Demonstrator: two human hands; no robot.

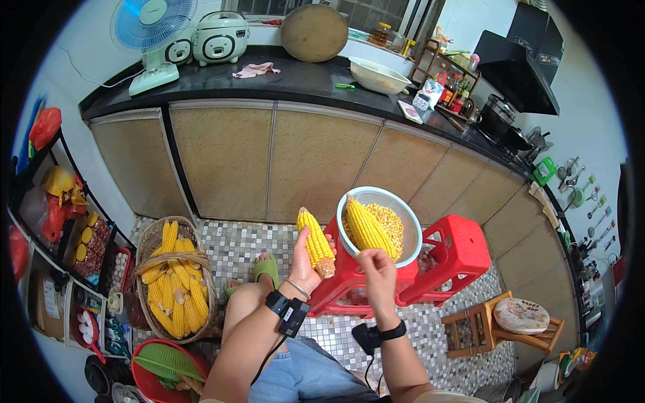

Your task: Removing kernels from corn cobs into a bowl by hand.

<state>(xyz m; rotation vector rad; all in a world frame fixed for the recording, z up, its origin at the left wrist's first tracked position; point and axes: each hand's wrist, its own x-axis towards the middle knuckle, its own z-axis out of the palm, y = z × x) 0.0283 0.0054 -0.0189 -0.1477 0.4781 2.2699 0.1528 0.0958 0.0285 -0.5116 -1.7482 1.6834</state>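
My left hand [307, 264] holds an ear of yellow corn [313, 239], its tip pointing up and away and its pale stalk end near my wrist. The rows of kernels on its visible side look full. A light blue plastic basin [414, 216] sits on a red plastic stool [327, 294] just to the right. Inside the basin, a second corn ear [368, 224] leans on loose yellow kernels [389, 219]. My right hand [379, 274] is at the basin's near rim, fingers bent together; whether anything is between the fingertips is unclear.
A wicker basket [204, 312] of corn ears stands at left, beside a shelf rack [75, 201]. Another red stool [461, 242] and a wooden chair [468, 330] are at right. The dark counter [302, 80] holds a fan [153, 45] and a white colander [378, 75].
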